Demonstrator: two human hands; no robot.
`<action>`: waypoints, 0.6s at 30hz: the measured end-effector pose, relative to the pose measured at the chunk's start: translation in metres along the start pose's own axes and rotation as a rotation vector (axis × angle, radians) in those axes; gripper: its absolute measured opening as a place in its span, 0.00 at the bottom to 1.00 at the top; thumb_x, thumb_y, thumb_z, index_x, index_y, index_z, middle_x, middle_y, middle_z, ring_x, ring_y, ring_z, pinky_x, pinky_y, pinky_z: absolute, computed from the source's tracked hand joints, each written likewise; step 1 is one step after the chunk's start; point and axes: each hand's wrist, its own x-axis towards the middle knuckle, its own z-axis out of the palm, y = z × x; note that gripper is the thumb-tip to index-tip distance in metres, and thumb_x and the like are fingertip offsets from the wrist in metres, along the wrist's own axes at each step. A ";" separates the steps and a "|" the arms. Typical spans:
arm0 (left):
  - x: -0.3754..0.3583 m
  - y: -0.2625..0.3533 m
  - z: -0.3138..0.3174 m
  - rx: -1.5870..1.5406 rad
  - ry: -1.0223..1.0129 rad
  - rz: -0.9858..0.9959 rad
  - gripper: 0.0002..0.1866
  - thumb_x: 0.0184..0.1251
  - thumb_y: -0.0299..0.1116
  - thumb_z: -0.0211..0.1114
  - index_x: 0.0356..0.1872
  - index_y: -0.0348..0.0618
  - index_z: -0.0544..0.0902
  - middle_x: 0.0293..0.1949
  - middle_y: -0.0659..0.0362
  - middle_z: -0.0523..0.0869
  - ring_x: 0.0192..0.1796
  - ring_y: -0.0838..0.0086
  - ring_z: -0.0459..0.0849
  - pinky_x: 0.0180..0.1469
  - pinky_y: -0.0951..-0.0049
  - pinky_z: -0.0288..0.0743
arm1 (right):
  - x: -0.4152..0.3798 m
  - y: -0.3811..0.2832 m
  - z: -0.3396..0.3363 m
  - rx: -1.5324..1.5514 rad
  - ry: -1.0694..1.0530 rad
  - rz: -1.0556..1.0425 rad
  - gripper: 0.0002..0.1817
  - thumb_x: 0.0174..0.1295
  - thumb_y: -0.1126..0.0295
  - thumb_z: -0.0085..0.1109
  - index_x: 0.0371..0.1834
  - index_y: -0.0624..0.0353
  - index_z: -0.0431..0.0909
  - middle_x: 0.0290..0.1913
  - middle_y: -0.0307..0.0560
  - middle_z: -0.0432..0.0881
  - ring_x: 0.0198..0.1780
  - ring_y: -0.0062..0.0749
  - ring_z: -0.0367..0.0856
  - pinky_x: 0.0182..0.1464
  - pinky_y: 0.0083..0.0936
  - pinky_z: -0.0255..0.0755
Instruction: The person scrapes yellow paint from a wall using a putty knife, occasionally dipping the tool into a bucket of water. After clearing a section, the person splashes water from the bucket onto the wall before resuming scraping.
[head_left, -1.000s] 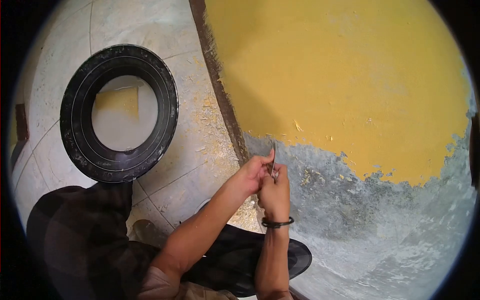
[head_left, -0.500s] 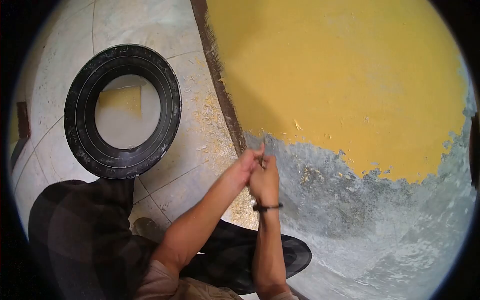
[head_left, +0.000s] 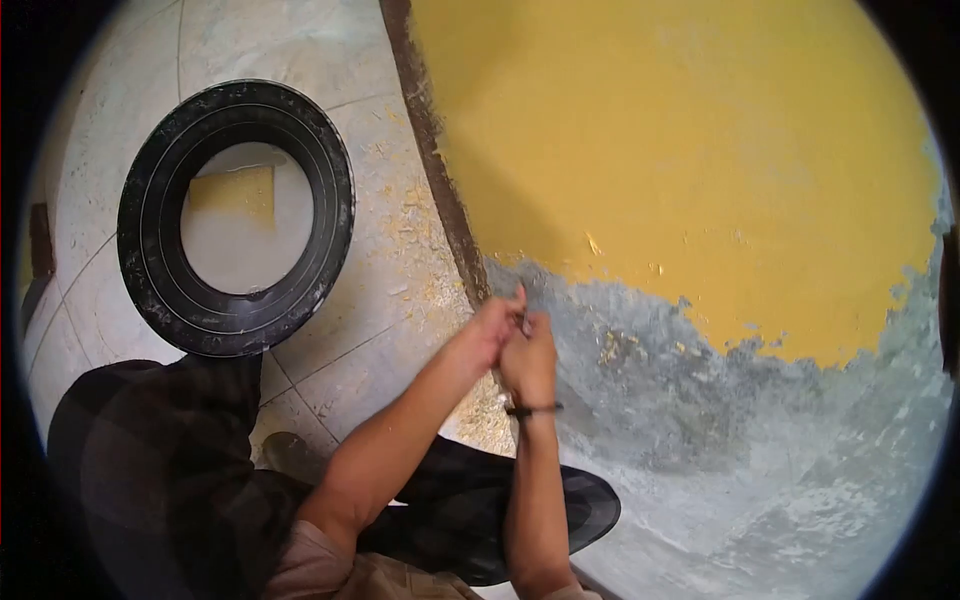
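Observation:
My left hand and my right hand press together in front of the lower wall, close to the brown skirting strip. Both are closed, the right with its fingers curled in and a dark band on its wrist. A small dark bit shows between the fingers, too hidden to name. One fingertip of the left hand points up. Beside the hands runs the ragged edge between yellow paint and bare grey wall. A few loose yellow flakes cling along that edge.
A black bucket of cloudy water stands on the pale tiled floor, the yellow wall mirrored in it. Paint chips litter the floor along the brown strip. My dark-clothed knees are below.
The view has shifted slightly, so the bucket sits a little further left and higher. My hands stay joined at nearly the same spot on the wall.

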 end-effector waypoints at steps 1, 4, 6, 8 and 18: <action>-0.001 0.015 -0.013 0.052 -0.144 -0.129 0.14 0.68 0.42 0.53 0.34 0.41 0.77 0.31 0.49 0.83 0.35 0.60 0.83 0.41 0.62 0.77 | 0.005 -0.004 0.009 0.053 -0.018 -0.001 0.14 0.61 0.69 0.53 0.46 0.63 0.68 0.43 0.67 0.81 0.47 0.61 0.80 0.45 0.44 0.73; -0.002 0.002 -0.014 -0.024 -0.179 -0.137 0.14 0.68 0.42 0.54 0.32 0.40 0.77 0.30 0.50 0.83 0.34 0.60 0.83 0.41 0.60 0.76 | -0.011 -0.013 -0.004 0.005 -0.013 -0.006 0.13 0.61 0.69 0.53 0.46 0.63 0.68 0.43 0.67 0.81 0.48 0.60 0.80 0.46 0.43 0.73; -0.010 -0.010 0.017 0.077 0.018 -0.074 0.14 0.67 0.42 0.55 0.32 0.40 0.78 0.29 0.50 0.83 0.33 0.60 0.82 0.42 0.59 0.75 | -0.017 -0.004 -0.025 0.021 0.011 -0.050 0.13 0.61 0.70 0.52 0.46 0.64 0.68 0.43 0.69 0.80 0.48 0.61 0.80 0.46 0.43 0.73; -0.019 -0.020 0.034 0.060 0.023 -0.037 0.14 0.67 0.42 0.56 0.31 0.41 0.78 0.27 0.50 0.82 0.31 0.60 0.81 0.40 0.61 0.75 | -0.015 0.006 -0.038 0.126 -0.030 -0.012 0.12 0.61 0.70 0.50 0.46 0.64 0.68 0.42 0.70 0.80 0.47 0.61 0.80 0.46 0.44 0.73; -0.002 0.009 0.010 0.065 -0.077 -0.028 0.19 0.68 0.49 0.55 0.34 0.42 0.77 0.31 0.52 0.82 0.35 0.62 0.82 0.40 0.63 0.75 | -0.011 -0.031 -0.022 0.014 0.011 0.002 0.13 0.60 0.71 0.53 0.46 0.64 0.70 0.39 0.64 0.82 0.46 0.53 0.82 0.46 0.39 0.73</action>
